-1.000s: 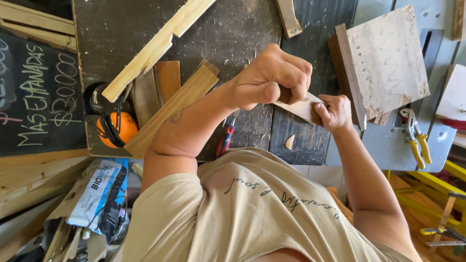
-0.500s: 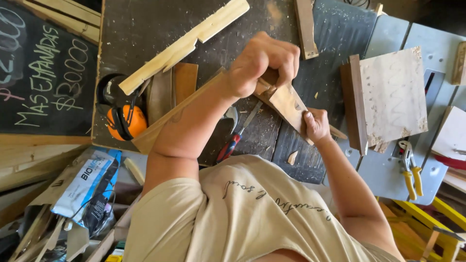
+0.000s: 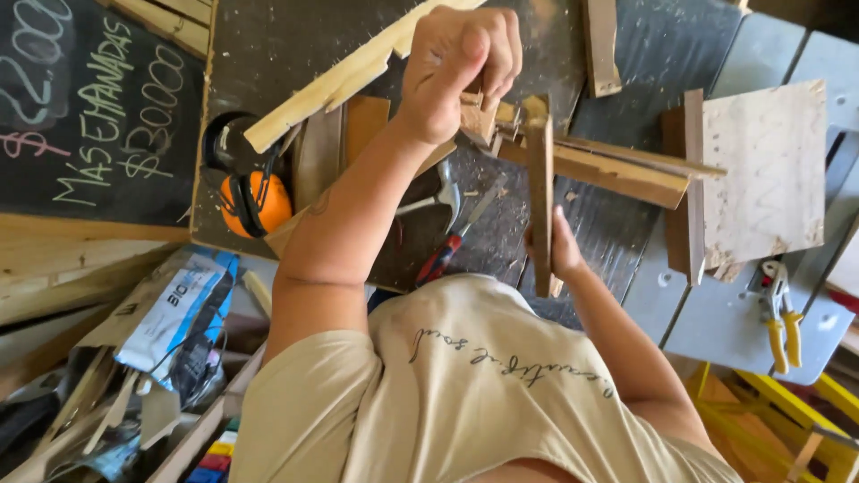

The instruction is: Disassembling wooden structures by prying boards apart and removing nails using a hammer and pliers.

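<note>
from the head view, your left hand [image 3: 461,67] sits at about twelve o'clock, fingers curled tight into a fist around a small wooden block [image 3: 479,114], just where it meets the top end of a narrow wooden strip [image 3: 540,201]. that strip's long axis runs from twelve to six o'clock, nearly straight down toward your chest. your right hand [image 3: 562,249] grips its lower part; the strip hides most of the fingers, so you cannot tell how they lie beyond being wrapped round it. a second, longer wooden slat [image 3: 617,170] leads off from the block toward three o'clock, ending near a square board [image 3: 765,170]. below your left forearm lie a hammer [image 3: 440,192] and a red-handled tool [image 3: 443,259]. orange ear defenders [image 3: 255,201] rest at nine o'clock, yellow-handled pliers [image 3: 783,317] at four o'clock.
</note>
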